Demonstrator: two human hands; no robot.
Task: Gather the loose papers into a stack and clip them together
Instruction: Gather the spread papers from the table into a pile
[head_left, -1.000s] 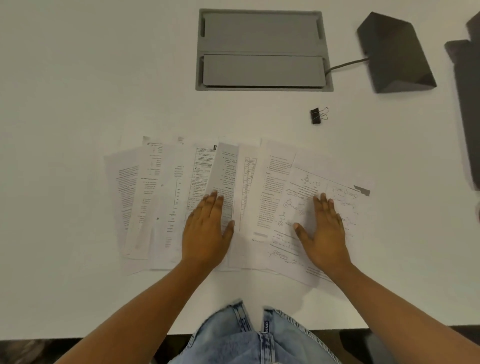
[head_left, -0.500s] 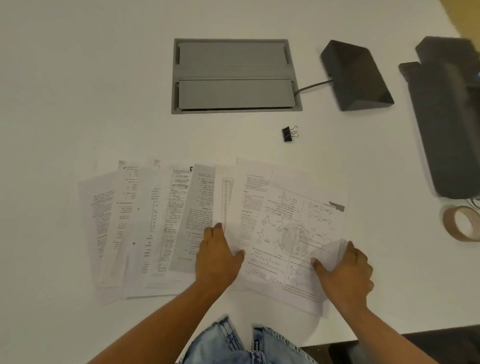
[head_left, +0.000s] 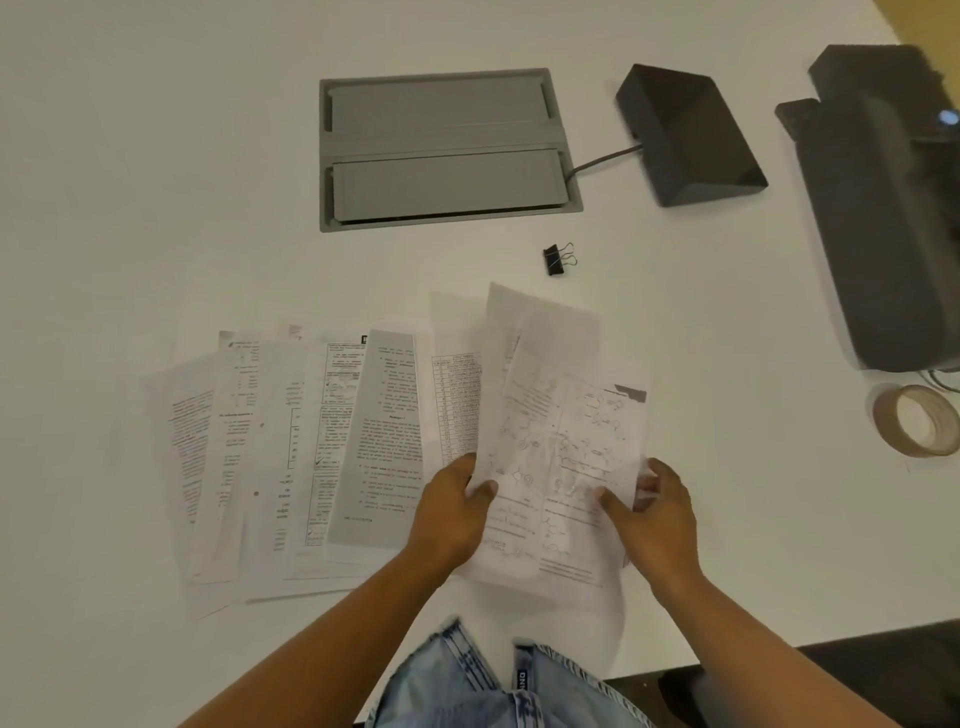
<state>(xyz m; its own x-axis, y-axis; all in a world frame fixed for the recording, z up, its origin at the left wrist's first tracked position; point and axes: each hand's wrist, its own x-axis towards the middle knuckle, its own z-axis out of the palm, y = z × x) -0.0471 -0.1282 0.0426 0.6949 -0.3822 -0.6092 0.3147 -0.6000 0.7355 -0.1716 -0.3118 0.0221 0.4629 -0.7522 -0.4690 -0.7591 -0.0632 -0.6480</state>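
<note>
Reviewer: Hands?

Annotator: Left hand pinches the sheets at their left edge, thumb on top, fingers underneath. Right hand grips the right edge the same way, thumb on the print, fingers curled behind.

Reviewer: How many sheets?

Annotator: More than one, can't count. Edges offset, not squared. Top one has diagrams. Their near end sticks out past the table edge, over the jeans.

Reviewer: Other papers?

Annotator: Papers fanned flat on the table, overlapping, just left of the held sheets. The left hand lies over their right end.

Reviewer: Clip?

Annotator: Clip black, on the table beyond the sheets, apart from them, nothing touching it.

Reviewer: Anything else?

Annotator: Grey hatch set in the table behind the clip, a cable running from it to a black box. Dark device far right, blurred. Tape roll just in front of it.
</note>
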